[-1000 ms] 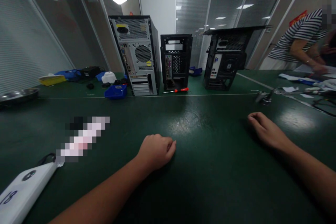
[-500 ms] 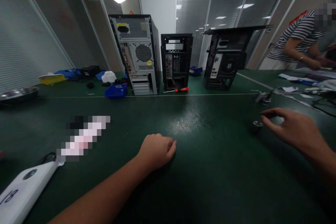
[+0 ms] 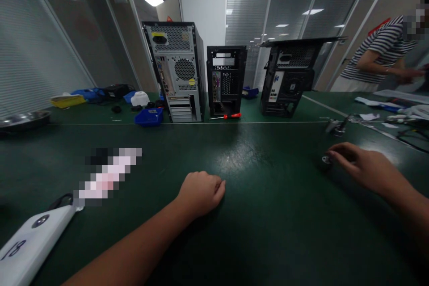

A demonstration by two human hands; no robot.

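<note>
Two bare hands rest over a dark green table (image 3: 254, 232), and the things on it run as follows from the left. At the far left edge sits a shallow metal dish (image 3: 23, 119), and near the lower left corner lies a white tag (image 3: 27, 243) with a dark cord at its end. Further back are a yellow tray (image 3: 67, 100), a white container (image 3: 140, 98) and a blue bin (image 3: 149, 116). The blue bin stands just beside a silver computer case (image 3: 179, 71), upright with its rear panel facing the camera. The left hand (image 3: 200, 192) lies on the table in front of that case, curled into a loose fist and holding nothing. Behind it stands a small black case (image 3: 226, 78), with a red-handled screwdriver (image 3: 228, 116) lying at its foot. Next comes a tilted black case (image 3: 288, 80) with a flat panel resting on top. Toward the right, a small round metal part (image 3: 325, 159) sits on the table, and the right hand (image 3: 363, 167) touches it with its fingertips (image 3: 331, 155), fingers partly bent around it; whether they pinch it I cannot tell. Another small metal piece (image 3: 336, 125) lies beyond. At the far right a person in a striped shirt (image 3: 385, 49) leans over papers (image 3: 372, 116).
</note>
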